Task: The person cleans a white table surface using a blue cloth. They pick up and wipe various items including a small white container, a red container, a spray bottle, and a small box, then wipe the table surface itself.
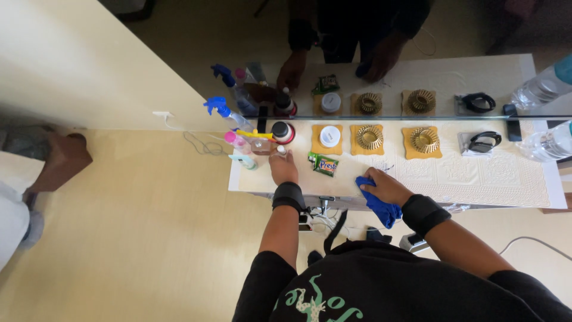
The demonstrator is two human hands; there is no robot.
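**Hands at the mirrored shelf: cloth and small bottle**

The right hand (386, 186) lies palm-down on the white embossed shelf (488, 179), fingers curled over a blue cloth (379, 206). The cloth is bunched beneath the hand and hangs past the shelf's front edge.

The left hand (283, 167) is extended to the left end of the shelf. Its fingers are closed around a small white-capped bottle (281, 149); the grip is partly hidden, so the hold appears firm but cannot be confirmed. Both wrists carry black bands.

Just right of the left hand lies a small green sachet (325, 164) with a blue-and-white label panel, flat and tilted. Behind it, along the mirror (417, 89), stand a dark round jar (282, 132) with a red rim, a white-lidded pot (329, 136) on an orange square mat, and two gold ring ornaments (369, 138) on similar mats. A blue spray bottle (223, 112) and a pink-capped bottle (237, 142) cluster at the left end. A clear water bottle (545, 145) lies at the far right.
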